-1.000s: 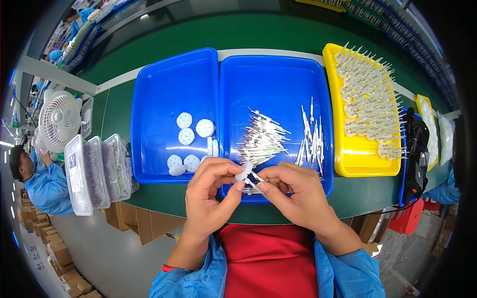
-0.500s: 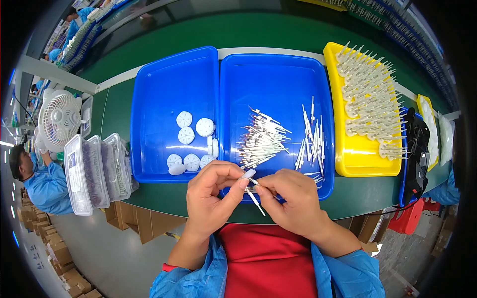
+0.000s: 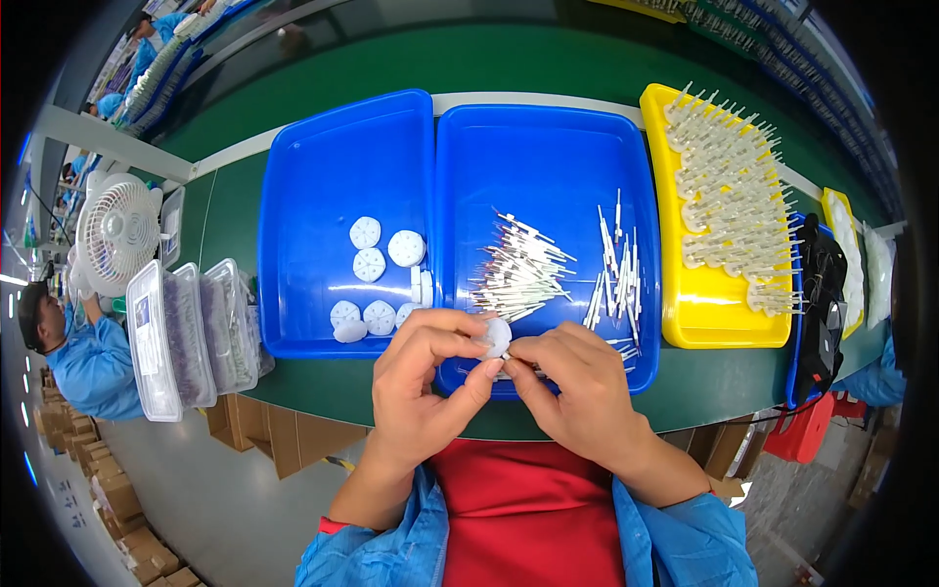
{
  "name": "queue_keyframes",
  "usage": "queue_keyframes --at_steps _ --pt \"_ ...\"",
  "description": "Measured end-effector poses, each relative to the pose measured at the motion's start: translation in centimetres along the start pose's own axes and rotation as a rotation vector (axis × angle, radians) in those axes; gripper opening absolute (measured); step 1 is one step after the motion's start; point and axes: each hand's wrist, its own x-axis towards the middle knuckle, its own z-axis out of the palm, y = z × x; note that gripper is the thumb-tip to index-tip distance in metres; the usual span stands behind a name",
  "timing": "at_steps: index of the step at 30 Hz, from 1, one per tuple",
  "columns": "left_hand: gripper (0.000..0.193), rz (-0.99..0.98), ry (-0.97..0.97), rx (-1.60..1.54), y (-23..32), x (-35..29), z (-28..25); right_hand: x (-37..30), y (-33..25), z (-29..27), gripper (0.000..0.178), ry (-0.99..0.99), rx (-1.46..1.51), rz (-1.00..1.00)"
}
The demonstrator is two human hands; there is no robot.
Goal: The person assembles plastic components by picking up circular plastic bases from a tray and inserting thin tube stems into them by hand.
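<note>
Both hands meet at the near edge of the right blue tray (image 3: 548, 147), just above the person's red front. The left hand (image 3: 425, 386) pinches a small white round disc (image 3: 496, 338) between thumb and forefinger, fingers closed on it. The right hand (image 3: 577, 391) is closed too, its fingertips (image 3: 516, 360) pressed up against the disc from the right; it seems to hold a thin white pin there, though the fingers hide most of it.

Just beyond the hands, inside the right blue tray, lies a loose heap of white pins (image 3: 523, 269), with a second, more upright bunch (image 3: 616, 269) to its right. The left blue tray (image 3: 333, 157) sits touching it and holds several white discs (image 3: 377, 264) scattered toward its near right corner. Far right, a yellow tray (image 3: 719, 328) is packed with pale pinned parts. On the left stand clear plastic boxes (image 3: 186, 333) and, further back, a small white fan (image 3: 117, 230).
</note>
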Motion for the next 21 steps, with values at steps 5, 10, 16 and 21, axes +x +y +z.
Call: queue_keyframes --at_steps 5,10,16,21 --pt "0.028 -0.029 0.126 -0.124 0.8 0.2 0.9 -0.1 0.0 -0.1 0.022 -0.011 0.036 0.017" --pt "0.035 0.108 -0.066 0.206 0.3 0.1 -0.7 -0.1 -0.1 -0.3 0.019 -0.010 0.010 -0.028" --pt "0.037 0.191 -0.110 0.238 0.3 0.7 -0.7 -0.4 0.0 -0.2 0.019 -0.032 0.041 0.004" --pt "0.034 0.132 -0.055 0.208 0.4 0.3 -0.7 -0.7 -0.1 -0.3 0.019 -0.025 0.076 0.027"
